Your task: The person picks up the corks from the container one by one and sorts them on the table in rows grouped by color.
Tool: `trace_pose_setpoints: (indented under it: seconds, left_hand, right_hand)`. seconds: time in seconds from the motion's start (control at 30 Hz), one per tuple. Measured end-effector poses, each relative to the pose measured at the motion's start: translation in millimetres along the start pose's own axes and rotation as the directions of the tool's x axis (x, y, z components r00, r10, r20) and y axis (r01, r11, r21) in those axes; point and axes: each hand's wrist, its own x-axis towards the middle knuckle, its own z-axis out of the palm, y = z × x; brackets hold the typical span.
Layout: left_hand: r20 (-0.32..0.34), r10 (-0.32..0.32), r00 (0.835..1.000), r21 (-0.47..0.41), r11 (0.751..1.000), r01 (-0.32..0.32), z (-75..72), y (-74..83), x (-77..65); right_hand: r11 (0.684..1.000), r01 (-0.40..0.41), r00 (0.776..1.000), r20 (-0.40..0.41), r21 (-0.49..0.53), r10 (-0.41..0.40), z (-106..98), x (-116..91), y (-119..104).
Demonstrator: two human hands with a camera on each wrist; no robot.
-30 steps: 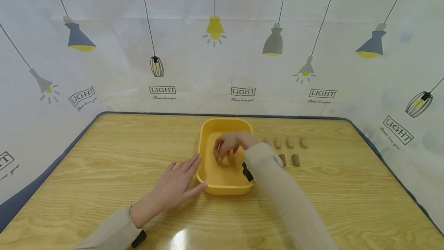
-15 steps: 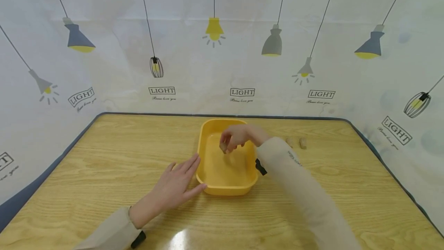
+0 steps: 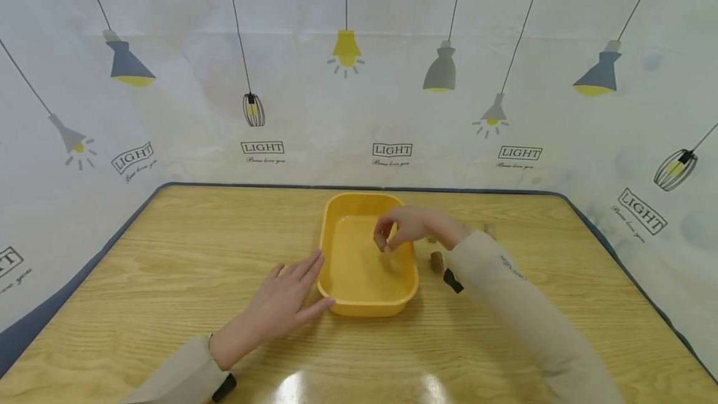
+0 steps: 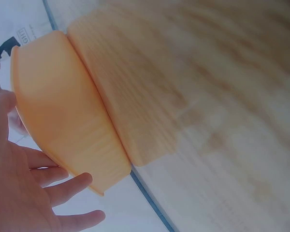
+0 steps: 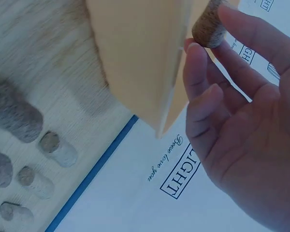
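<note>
My right hand (image 3: 406,224) pinches a small brown cork (image 3: 381,242) between thumb and fingertips over the right half of a yellow plastic basin (image 3: 368,312). In the right wrist view the cork (image 5: 209,26) shows its rough, speckled side, close to the basin's rim. The inside of the basin that shows in the head view is bare. With fingers spread and nearly straight, my left hand (image 3: 280,298) touches the basin's left rim. The left wrist view shows its fingers (image 4: 70,188) against the outer wall.
Several corks stand on the wooden table (image 3: 196,248) right of the basin, among them a darker cork (image 3: 437,262) and a paler cork (image 3: 490,230). My right forearm hides some of them in the head view. A wall sheet printed with lamps (image 3: 348,48) rises behind the table.
My right hand has moved right, from the middle of the basin to near its right wall, carrying the cork. My left hand has stayed in place.
</note>
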Motion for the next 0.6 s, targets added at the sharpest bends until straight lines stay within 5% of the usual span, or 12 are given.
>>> trace_pose_setpoints:
  seconds: [0.6]
  left_hand:
    - [0.004,0.0,1.0,-0.017,1.0,0.0,-1.0,0.0,-0.3]
  right_hand:
    - [0.994,0.104,0.96,-0.265,0.036,-0.09,10,-54,40]
